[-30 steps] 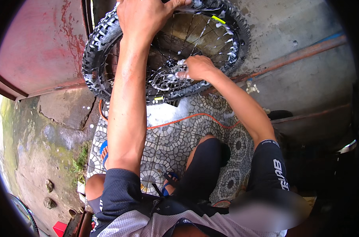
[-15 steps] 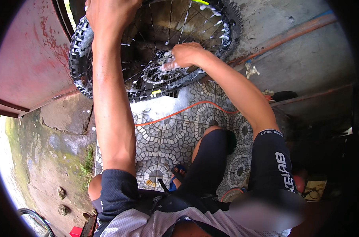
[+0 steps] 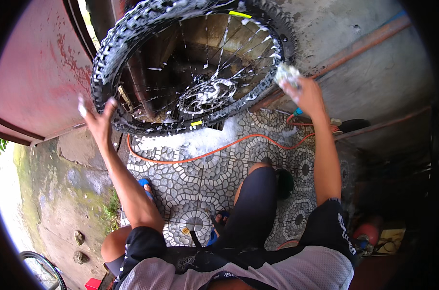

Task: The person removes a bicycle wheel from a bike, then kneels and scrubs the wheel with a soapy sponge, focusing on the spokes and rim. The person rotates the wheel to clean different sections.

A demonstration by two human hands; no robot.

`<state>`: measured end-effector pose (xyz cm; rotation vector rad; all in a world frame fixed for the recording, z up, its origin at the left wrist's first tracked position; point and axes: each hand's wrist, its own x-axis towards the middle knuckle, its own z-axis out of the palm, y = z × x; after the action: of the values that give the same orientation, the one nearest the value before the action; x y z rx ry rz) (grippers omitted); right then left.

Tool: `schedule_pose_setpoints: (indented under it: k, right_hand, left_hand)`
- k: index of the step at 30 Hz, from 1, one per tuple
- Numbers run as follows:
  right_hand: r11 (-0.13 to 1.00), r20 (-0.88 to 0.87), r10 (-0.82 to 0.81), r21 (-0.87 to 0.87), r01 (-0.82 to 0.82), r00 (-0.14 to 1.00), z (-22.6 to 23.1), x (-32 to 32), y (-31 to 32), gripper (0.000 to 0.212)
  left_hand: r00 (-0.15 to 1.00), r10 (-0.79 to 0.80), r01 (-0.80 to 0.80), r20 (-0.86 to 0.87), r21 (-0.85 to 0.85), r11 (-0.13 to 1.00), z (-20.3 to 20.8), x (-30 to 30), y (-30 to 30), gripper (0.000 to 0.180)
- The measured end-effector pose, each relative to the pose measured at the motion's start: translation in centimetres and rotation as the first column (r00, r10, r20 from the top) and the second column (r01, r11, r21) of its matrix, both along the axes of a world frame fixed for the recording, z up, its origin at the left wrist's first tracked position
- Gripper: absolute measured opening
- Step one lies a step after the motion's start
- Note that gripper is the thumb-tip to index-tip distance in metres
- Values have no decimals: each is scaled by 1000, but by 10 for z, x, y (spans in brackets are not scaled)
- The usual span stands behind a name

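Note:
A bicycle wheel (image 3: 127,36) with a knobby black tyre and yellow rim marks stands tilted before me, streaked with white foam. Suds also coat its spokes and the disc rotor (image 3: 209,95) at the hub. At the tyre's lower left is my left hand (image 3: 99,121), thumb and fingers apart with foam on the tips; its thumb is close to the tyre, and whether it touches I cannot tell. My right hand (image 3: 308,99) grips a whitish, foam-covered sponge (image 3: 288,75) at the wheel's right edge. Motion blurs the sponge, so its exact make is unclear.
An orange hose (image 3: 195,158) snakes across the patterned stone tiles (image 3: 181,181), past a patch of suds (image 3: 190,141). A reddish metal panel (image 3: 40,67) stands left, a grey wall (image 3: 374,67) right. Another wheel (image 3: 48,266) shows at the lower left. A dark green container (image 3: 284,183) sits beside my knee.
My right hand has moved from the hub out to the wheel's right edge. My left hand has come down from the top of the tyre to its lower left, fingers spread.

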<state>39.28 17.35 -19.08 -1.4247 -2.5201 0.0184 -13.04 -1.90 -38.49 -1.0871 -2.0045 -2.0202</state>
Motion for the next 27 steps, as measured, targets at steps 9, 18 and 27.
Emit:
schedule_pose_setpoints:
  k: [9,18,27]
  right_hand:
    - [972,-219,-176,-194,134,960,-69,87,-58,34]
    - [998,-397,-29,-59,6,917,-51,7,-59,39]
    - [908,-476,413,284,-308,776,-56,-93,9,19]
  left_hand:
    - [949,-277,308,147,-261,915,49,-6,-17,66]
    - [580,-346,-62,-738,-463,884,268,134,115,86]
    - [603,-233,-192,-763,-422,886,265,141,144,79]
